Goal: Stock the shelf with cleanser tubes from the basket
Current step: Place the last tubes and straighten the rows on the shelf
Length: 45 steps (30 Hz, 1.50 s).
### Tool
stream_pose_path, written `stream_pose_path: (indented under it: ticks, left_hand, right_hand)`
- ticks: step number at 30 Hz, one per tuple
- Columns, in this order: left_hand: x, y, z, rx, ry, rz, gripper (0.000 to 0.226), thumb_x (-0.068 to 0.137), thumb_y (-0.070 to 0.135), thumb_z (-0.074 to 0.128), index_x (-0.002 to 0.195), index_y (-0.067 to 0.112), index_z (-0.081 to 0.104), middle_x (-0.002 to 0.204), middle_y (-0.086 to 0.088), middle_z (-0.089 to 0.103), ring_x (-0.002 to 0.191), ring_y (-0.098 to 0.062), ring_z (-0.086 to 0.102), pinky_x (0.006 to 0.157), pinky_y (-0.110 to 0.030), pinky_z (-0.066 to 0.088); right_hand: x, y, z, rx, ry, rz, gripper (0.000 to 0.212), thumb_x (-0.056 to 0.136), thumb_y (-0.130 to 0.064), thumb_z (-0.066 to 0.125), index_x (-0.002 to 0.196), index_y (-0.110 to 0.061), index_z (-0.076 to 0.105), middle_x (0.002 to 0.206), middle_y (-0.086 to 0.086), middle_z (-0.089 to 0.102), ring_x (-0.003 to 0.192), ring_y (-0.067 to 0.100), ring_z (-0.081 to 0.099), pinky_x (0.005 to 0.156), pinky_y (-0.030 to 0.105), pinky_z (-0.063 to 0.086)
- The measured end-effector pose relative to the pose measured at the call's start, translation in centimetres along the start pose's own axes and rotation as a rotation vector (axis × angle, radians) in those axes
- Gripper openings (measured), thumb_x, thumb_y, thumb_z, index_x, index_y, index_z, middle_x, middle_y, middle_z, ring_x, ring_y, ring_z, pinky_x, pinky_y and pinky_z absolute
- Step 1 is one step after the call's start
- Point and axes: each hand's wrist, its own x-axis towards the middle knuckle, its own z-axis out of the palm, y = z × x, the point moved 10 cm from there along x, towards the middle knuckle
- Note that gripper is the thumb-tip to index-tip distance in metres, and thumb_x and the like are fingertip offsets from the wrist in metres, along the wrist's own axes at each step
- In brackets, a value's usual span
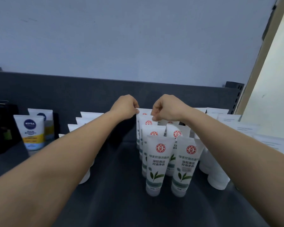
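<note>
Both hands pinch flat crimped tops at the back of the cleanser tubes: left hand on the rearmost tube, right hand prob. on the next one fwd. Tubes are glossy white plastic w/ red seals and green leaves, caps down in two rows on the matte dark-grey shelf; a Nivea tube stands well left of them, pale wall behind.

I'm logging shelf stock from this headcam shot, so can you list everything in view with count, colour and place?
Green-leaf cleanser tubes: at least seven showing, white with red round logo, two columns at shelf centre, caps down.
Nivea tubes: two, white with blue logo and yellow band, shelf left, one behind the other.
Plain white tubes, left: several, partly hidden by the left forearm; count unclear.
Plain white tubes, right: several, right of the leaf tubes; count unclear.
Dark packages: far left, black; count unclear.
Shelf: one, dark grey, with back panel.
Wall: pale blue-grey, behind.
Left hand: fingers pinching the rearmost leaf tube's top edge.
Right hand: fingers pinching the rear leaf tubes' top edges.
</note>
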Motion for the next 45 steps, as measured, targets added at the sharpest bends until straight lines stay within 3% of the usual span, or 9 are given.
stream_pose_path:
  ticks: [4, 14, 17, 21, 26, 33, 37, 41, 45]
  left_hand:
    - [0.8, -0.7, 0.1, -0.076, 0.006, -0.026, 0.005, 0.084, 0.013, 0.071, 0.086, 0.015, 0.075, 0.089, 0.001, 0.07, 0.078, -0.014, 0.063, 0.073, -0.027, 0.05]
    - [1.5, -1.9, -0.2, -0.102, -0.03, -0.034, 0.005, 0.083, 0.012, 0.072, 0.084, 0.014, 0.076, 0.072, 0.002, 0.07, 0.065, -0.012, 0.065, 0.064, -0.023, 0.051]
    - [1.7, -1.8, -0.2, -0.109, -0.038, -0.03, 0.005, 0.082, 0.011, 0.072, 0.084, 0.014, 0.076, 0.075, 0.0, 0.072, 0.071, -0.016, 0.07, 0.071, -0.028, 0.056]
    - [1.6, -1.9, -0.2, -0.107, -0.042, -0.032, 0.005, 0.082, 0.012, 0.072, 0.083, 0.015, 0.076, 0.071, 0.001, 0.07, 0.067, -0.015, 0.067, 0.065, -0.025, 0.053]
    - [1.2, -1.7, -1.1, -0.106, -0.022, -0.027, 0.012, 0.079, 0.017, 0.076, 0.09, 0.016, 0.073, 0.086, 0.004, 0.068, 0.082, -0.014, 0.063, 0.073, -0.026, 0.048]
    - [-2.3, 1.8, -4.2, -0.169, 0.081, 0.139, 0.01, 0.087, 0.021, 0.066, 0.09, 0.019, 0.075, 0.084, 0.012, 0.067, 0.084, -0.004, 0.059, 0.071, -0.018, 0.042]
    - [-5.6, 3.3, -3.1, -0.313, -0.11, 0.188, 0.01, 0.085, 0.027, 0.07, 0.086, 0.02, 0.078, 0.079, 0.01, 0.073, 0.076, 0.001, 0.063, 0.081, -0.023, 0.051]
    - [-7.8, 4.2, -1.1, -0.375, -0.294, 0.22, 0.008, 0.08, 0.024, 0.076, 0.086, 0.02, 0.079, 0.073, 0.008, 0.073, 0.07, 0.0, 0.064, 0.075, -0.02, 0.05]
    - [-8.0, 3.9, -0.6, -0.356, -0.29, 0.193, 0.007, 0.074, 0.018, 0.082, 0.08, 0.017, 0.077, 0.061, 0.007, 0.067, 0.06, 0.0, 0.058, 0.07, -0.02, 0.048]
  right_hand:
    - [0.8, 0.0, 0.0, 0.027, 0.011, 0.001, 0.006, 0.081, -0.015, 0.076, 0.086, -0.016, 0.074, 0.071, -0.017, 0.058, 0.072, 0.0, 0.056, 0.075, 0.023, 0.043]
    - [2.2, -0.5, 0.4, 0.041, 0.028, 0.0, 0.011, 0.081, -0.014, 0.076, 0.092, -0.012, 0.076, 0.071, -0.015, 0.059, 0.072, 0.002, 0.057, 0.077, 0.023, 0.046]
    - [2.3, -0.7, 0.4, 0.042, 0.035, 0.002, 0.011, 0.081, -0.013, 0.076, 0.092, -0.012, 0.077, 0.072, -0.014, 0.06, 0.077, 0.006, 0.06, 0.08, 0.025, 0.049]
    - [2.3, -0.6, 0.4, 0.032, 0.032, 0.01, 0.011, 0.08, -0.013, 0.076, 0.092, -0.013, 0.077, 0.07, -0.016, 0.06, 0.075, 0.005, 0.059, 0.078, 0.024, 0.048]
    - [2.3, -0.6, 0.7, 0.028, 0.028, 0.017, 0.014, 0.082, -0.015, 0.075, 0.096, -0.014, 0.075, 0.08, -0.011, 0.063, 0.083, 0.009, 0.06, 0.079, 0.025, 0.047]
    - [0.9, -1.1, -0.7, 0.014, 0.048, 0.001, 0.017, 0.085, -0.022, 0.072, 0.1, -0.017, 0.075, 0.081, -0.012, 0.063, 0.089, 0.009, 0.061, 0.08, 0.023, 0.044]
    - [-2.9, -2.0, -3.3, 0.117, 0.133, -0.052, 0.012, 0.086, -0.029, 0.07, 0.093, -0.022, 0.077, 0.089, -0.01, 0.073, 0.088, 0.007, 0.065, 0.081, 0.025, 0.051]
    - [-7.1, -3.4, -2.5, 0.271, -0.092, -0.138, 0.013, 0.078, -0.038, 0.076, 0.082, -0.025, 0.078, 0.081, -0.009, 0.074, 0.068, -0.004, 0.063, 0.067, 0.014, 0.047]
    - [-8.1, -3.1, -0.3, 0.146, -0.243, -0.14, 0.013, 0.071, -0.036, 0.082, 0.081, -0.029, 0.076, 0.08, -0.006, 0.074, 0.084, 0.011, 0.067, 0.089, 0.038, 0.052]
